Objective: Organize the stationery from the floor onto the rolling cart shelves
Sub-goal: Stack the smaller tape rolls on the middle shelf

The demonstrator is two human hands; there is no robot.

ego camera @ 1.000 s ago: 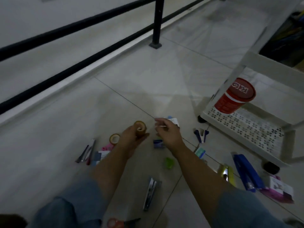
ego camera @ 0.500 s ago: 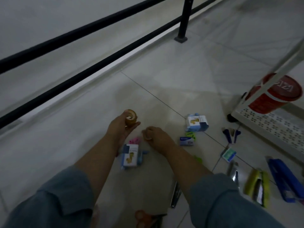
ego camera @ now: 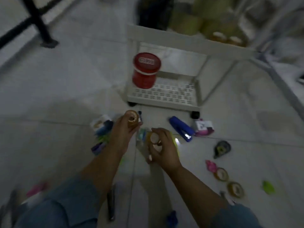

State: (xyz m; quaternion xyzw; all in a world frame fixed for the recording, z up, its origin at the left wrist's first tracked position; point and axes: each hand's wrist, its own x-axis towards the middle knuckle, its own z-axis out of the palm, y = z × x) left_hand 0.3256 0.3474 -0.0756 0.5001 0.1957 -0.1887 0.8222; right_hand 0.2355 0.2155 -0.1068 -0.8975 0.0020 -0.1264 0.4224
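My left hand (ego camera: 122, 132) grips a brown tape roll (ego camera: 131, 118) above the floor, just in front of the white rolling cart (ego camera: 164, 97). My right hand (ego camera: 162, 148) holds a second tape roll (ego camera: 153, 137) a little lower and to the right. The cart's bottom shelf carries a red lidded tub (ego camera: 145, 70). Loose stationery lies on the floor around my hands: a blue stapler (ego camera: 181, 129), two tape rolls (ego camera: 222, 174) at the right, a black tape dispenser (ego camera: 222, 148) and a small box (ego camera: 101, 123) at the left.
A black railing post (ego camera: 38, 22) stands at the far left. The cart's upper shelf (ego camera: 189, 41) holds blurred yellowish items. A pink-white pack (ego camera: 204, 127) lies by the cart's right wheel. A dark stapler (ego camera: 111, 204) lies between my forearms, and a green clip (ego camera: 268, 187) at the far right.
The view has swung right toward the cart. My right hand, which was down on the floor, now holds a tape roll lifted beside the left hand's roll.
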